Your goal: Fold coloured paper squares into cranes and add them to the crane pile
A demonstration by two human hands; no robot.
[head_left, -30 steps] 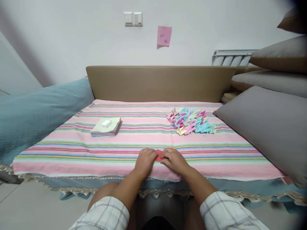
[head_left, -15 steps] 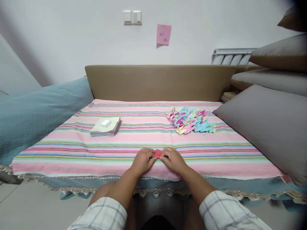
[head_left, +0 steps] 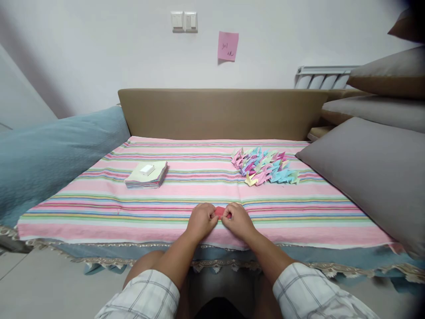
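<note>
Between my two hands, near the front edge of the striped cloth, is a small folded piece of red paper [head_left: 220, 212]. My left hand [head_left: 202, 219] pinches its left side, thumb against fingers. On the other side my right hand [head_left: 237, 220] is closed on the right part of the paper, thumb and forefinger curled together. The fingers cover both ends of it, so its full shape is hidden. Farther back on the right lies a cluster of folded paper cranes [head_left: 265, 167] in pink, blue, purple, green and yellow.
A stack of square paper sheets [head_left: 142, 179] with a small white block [head_left: 147, 170] on top sits at left on the striped cloth [head_left: 199, 177]. Grey cushions [head_left: 372, 168] are piled on the right. A blue-covered armrest [head_left: 66, 146] bounds the left, a brown backrest [head_left: 215, 115] the rear.
My left hand has shifted slightly right, and the thumbs and fingers of both hands have closed in nearer each other on the red paper. The view has tilted a little.
</note>
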